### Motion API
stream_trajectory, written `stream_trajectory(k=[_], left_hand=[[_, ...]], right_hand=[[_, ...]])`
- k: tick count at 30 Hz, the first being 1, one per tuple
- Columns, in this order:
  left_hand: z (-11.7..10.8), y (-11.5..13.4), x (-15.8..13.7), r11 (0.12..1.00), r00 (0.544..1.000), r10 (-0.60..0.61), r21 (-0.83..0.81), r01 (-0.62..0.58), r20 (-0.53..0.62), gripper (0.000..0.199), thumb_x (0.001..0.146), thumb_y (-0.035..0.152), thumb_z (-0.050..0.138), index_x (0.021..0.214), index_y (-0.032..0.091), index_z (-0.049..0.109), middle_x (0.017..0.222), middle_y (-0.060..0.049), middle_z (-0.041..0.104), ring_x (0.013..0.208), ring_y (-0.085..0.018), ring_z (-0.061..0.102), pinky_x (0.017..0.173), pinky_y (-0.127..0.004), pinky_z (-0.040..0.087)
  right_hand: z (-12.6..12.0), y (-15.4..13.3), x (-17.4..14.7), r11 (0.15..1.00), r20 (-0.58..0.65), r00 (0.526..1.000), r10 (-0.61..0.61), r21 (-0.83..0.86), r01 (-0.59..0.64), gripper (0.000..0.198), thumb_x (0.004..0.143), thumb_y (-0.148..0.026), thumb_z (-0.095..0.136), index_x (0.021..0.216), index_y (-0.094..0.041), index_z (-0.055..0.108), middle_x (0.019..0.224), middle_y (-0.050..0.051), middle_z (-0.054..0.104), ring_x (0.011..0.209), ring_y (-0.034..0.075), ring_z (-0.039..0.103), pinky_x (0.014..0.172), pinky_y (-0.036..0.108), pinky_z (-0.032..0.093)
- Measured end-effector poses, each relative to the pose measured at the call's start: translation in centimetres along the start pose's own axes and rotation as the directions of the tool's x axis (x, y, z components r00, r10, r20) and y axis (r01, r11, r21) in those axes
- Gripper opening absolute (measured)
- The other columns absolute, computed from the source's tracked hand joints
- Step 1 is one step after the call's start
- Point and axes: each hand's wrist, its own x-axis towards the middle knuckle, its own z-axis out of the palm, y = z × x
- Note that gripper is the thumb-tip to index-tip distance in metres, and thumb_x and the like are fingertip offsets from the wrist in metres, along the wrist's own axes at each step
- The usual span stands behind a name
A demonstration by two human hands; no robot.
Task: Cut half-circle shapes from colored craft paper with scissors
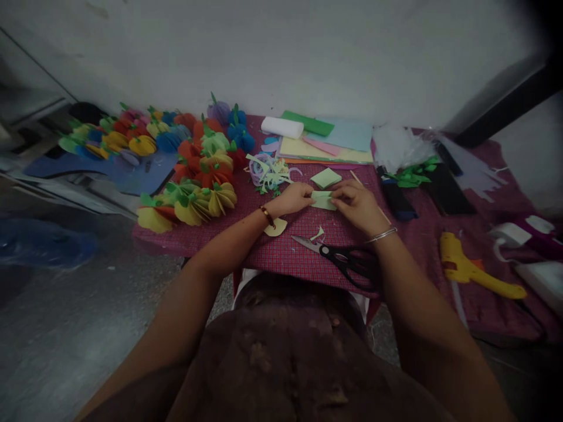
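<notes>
Between my two hands is a small light green piece of paper (324, 200), which looks folded. My left hand (294, 199) pinches its left edge. On its right side, the fingers of my right hand (355, 202) are closed on it. Just beyond lies a second light green paper square (326, 177), apparently a stack or folded. A pale yellow paper cutout (275, 227) rests under my left wrist. Black-handled scissors (334, 253) lie nearer to me, partly beneath my right forearm, beside a pale paper scrap (317, 234).
Colourful paper pumpkins (204, 170) crowd the left side. Paper strips (270, 171) are heaped behind my left hand. Coloured sheets (347, 143) and a white roll (282, 127) lie by the wall. Green paper leaves (413, 173) and a yellow glue gun (472, 269) are at right.
</notes>
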Motion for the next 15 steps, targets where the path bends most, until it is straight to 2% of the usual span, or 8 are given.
stream_trajectory(k=[4,8,15], left_hand=[[-0.24,0.1,0.06,1.0,1.0,-0.009,-0.009,0.009,0.008,0.03,0.079,0.016,0.059,0.055,0.018,0.042,0.056,0.005,0.04,0.059,-0.011,0.035,0.061,-0.029,0.026],[-0.47,0.02,0.01,0.999,1.0,0.02,-0.04,-0.019,0.022,0.031,0.08,0.015,0.056,0.053,0.019,0.041,0.055,0.005,0.039,0.059,-0.011,0.035,0.06,-0.028,0.027],[-0.21,-0.64,-0.08,0.996,0.998,0.036,-0.089,-0.032,0.045,0.013,0.07,0.007,0.051,0.062,0.016,0.055,0.059,0.004,0.051,0.06,-0.01,0.041,0.061,-0.026,0.031]], right_hand=[[0.35,0.0,0.11,0.997,0.012,1.0,0.011,-0.081,-0.01,0.01,0.083,-0.022,0.061,0.075,-0.022,0.066,0.084,0.006,0.069,0.084,0.025,0.064,0.081,0.04,0.05],[0.46,-0.21,-0.01,0.994,0.003,1.0,0.012,-0.113,-0.012,0.011,0.084,-0.022,0.06,0.074,-0.022,0.065,0.082,0.007,0.069,0.082,0.025,0.064,0.077,0.038,0.048],[0.69,-0.65,-0.16,0.989,-0.022,0.999,0.033,-0.141,-0.036,0.01,0.084,-0.022,0.059,0.077,-0.022,0.066,0.083,0.008,0.07,0.083,0.026,0.065,0.076,0.038,0.049]])
